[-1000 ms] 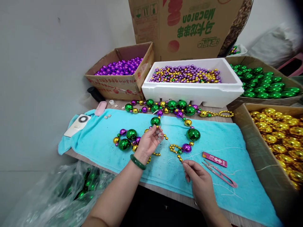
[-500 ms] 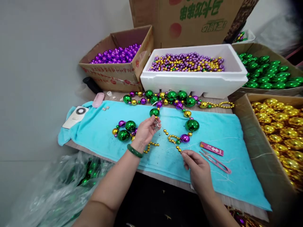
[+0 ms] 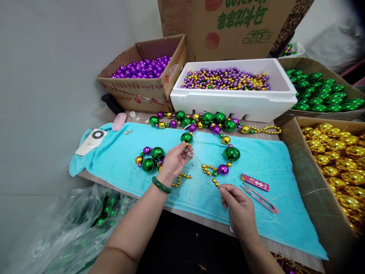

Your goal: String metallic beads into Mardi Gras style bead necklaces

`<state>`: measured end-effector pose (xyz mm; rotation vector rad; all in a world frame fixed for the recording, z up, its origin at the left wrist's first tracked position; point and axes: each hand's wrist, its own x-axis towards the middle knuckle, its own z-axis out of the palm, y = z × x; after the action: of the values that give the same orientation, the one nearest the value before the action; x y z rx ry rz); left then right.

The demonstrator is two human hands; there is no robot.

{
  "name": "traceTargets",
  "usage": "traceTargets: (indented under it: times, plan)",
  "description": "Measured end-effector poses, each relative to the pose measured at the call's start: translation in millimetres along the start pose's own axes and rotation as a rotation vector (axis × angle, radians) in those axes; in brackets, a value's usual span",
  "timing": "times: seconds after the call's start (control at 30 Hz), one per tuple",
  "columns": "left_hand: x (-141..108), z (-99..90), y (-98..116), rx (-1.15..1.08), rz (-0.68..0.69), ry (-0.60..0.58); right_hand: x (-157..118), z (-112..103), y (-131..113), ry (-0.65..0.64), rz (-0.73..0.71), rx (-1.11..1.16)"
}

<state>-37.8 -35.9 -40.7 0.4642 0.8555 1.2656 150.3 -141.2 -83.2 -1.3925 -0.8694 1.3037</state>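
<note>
Pinching a thread (image 3: 196,156) at its gold beads (image 3: 216,183), the right hand (image 3: 238,207) sits low, right of centre; the left hand (image 3: 174,161), mid-frame, pinches it just below a green bead (image 3: 186,137), and it runs straight between them. Pink snips (image 3: 265,201) lie right of the right hand, beside a pinkish-red packet (image 3: 255,182), on the turquoise towel (image 3: 114,160). Beyond the hands, a bead garland (image 3: 208,118) stretches across the centre. Farther back, upper centre, stands a white foam box (image 3: 234,103) of small beads, touching a cardboard box (image 3: 137,89) of purple ones, upper left.
</note>
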Motion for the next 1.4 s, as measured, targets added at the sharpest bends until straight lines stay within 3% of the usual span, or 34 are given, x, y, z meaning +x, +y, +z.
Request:
traceTargets:
  times: [0.2, 0.3, 0.4, 0.6, 0.67, 0.73, 0.93, 1.03, 1.13, 1.23, 1.3, 1.4]
  plan:
    - [-1, -3.2, -2, 0.049, 0.024, -0.017, 0, 0, -1, -0.004, -0.001, -0.010]
    - [-4, -1.0, -2, 0.180, 0.088, -0.029, 1, 1, 0, -0.002, 0.004, -0.007]
    - [-7, 0.8, 3, 0.546, 0.202, -0.136, 2, 0, 0, -0.006, 0.009, 0.015]
    - [-11, -13.2, 10, 1.630, 0.447, -0.492, 6, -4, 2, 0.041, 0.021, 0.119]
    - [-13, -20.6, 6, 1.840, 0.422, -0.595, 6, -5, 1, 0.051, 0.024, 0.129]
    - [-15, -26.5, 0, 1.882, 0.410, -0.643, 6, -6, -1, 0.053, 0.025, 0.127]
    - [-16, -32.5, -13, 1.643, 0.496, -0.578, 5, -5, -6, 0.051, 0.013, 0.078]
    - [-9, -30.9, -14, 1.446, 0.480, -0.466, 6, -6, -6, 0.057, 0.015, 0.058]
    - [-2, -27.6, -10, 1.064, 0.292, -0.251, 7, -9, -4, 0.059, 0.018, 0.070]
    - [2, -24.1, -3, 0.512, 0.035, -0.098, 7, -12, -1, 0.026, 0.025, 0.063]
    - [2, -22.5, 2, 0.224, -0.061, -0.085, 6, -13, 1, 0.005, 0.032, 0.046]
    - [1, -20.7, 6, 0.033, -0.102, -0.111, 6, -12, 2, -0.008, 0.046, 0.019]
